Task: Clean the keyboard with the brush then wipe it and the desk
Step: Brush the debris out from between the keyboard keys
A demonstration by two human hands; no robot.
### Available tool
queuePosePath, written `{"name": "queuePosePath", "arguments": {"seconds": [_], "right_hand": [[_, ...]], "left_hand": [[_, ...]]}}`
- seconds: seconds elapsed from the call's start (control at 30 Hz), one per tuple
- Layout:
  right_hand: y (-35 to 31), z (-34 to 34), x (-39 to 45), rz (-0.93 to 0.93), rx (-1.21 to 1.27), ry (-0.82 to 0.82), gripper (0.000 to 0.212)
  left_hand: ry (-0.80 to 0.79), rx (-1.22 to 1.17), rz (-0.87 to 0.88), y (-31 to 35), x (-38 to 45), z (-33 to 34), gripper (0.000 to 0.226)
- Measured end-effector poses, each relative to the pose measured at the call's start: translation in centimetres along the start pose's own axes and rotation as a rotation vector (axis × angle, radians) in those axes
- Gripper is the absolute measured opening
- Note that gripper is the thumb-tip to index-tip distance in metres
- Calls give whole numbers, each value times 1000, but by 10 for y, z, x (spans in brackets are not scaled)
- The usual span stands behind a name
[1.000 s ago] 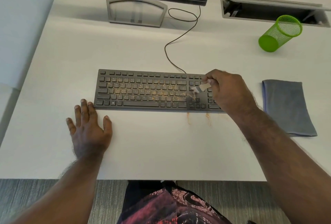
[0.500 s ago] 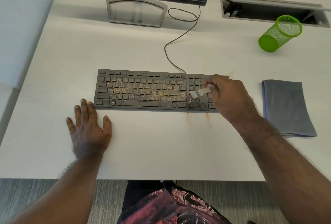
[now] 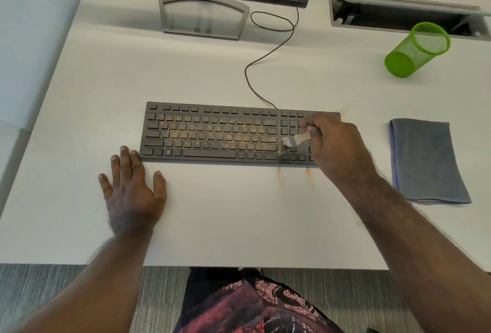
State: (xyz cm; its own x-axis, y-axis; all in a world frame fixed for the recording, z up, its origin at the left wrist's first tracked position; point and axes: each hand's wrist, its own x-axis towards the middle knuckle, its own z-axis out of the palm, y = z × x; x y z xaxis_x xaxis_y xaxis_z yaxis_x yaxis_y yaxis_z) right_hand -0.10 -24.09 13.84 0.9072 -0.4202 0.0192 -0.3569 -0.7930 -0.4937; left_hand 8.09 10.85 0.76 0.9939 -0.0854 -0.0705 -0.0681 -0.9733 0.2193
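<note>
Brushing under way: right hand (image 3: 337, 144) gripping brush (image 3: 295, 140), left hand (image 3: 132, 189) flat on desk (image 3: 239, 221); keyboard (image 3: 212, 133) mostly crumbed, cloth (image 3: 425, 159) untouched.

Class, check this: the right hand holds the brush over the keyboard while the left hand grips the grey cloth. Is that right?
Not quite. The head view shows the left hand resting flat on the desk, holding nothing; the grey cloth lies untouched. The rest stands.

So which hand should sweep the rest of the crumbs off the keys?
The right hand. It already holds the brush over the keyboard, beside the orange crumbs. The left hand lies flat on the desk, holding nothing.
</note>
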Motion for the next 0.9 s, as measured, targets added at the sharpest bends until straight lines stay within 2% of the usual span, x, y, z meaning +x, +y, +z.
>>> {"name": "queuePosePath", "arguments": {"seconds": [0.1, 0.3, 0.5, 0.7, 0.9], "right_hand": [[-3, 4, -4, -13, 18, -59, 20], [-6, 3, 3, 39, 42, 45, 22], [-12, 4, 6, 83, -47, -74, 22], [-14, 2, 13, 103, 54, 60, 22], [-19, 6, 10, 137, -32, -102, 23]], "left_hand": [[8, -5, -2, 0, 0, 0, 79], [11, -5, 0, 1, -1, -1, 79], [5, 1, -2, 1, 0, -1, 79], [-1, 9, 0, 0, 0, -1, 79], [-3, 6, -2, 0, 0, -1, 79]]}}
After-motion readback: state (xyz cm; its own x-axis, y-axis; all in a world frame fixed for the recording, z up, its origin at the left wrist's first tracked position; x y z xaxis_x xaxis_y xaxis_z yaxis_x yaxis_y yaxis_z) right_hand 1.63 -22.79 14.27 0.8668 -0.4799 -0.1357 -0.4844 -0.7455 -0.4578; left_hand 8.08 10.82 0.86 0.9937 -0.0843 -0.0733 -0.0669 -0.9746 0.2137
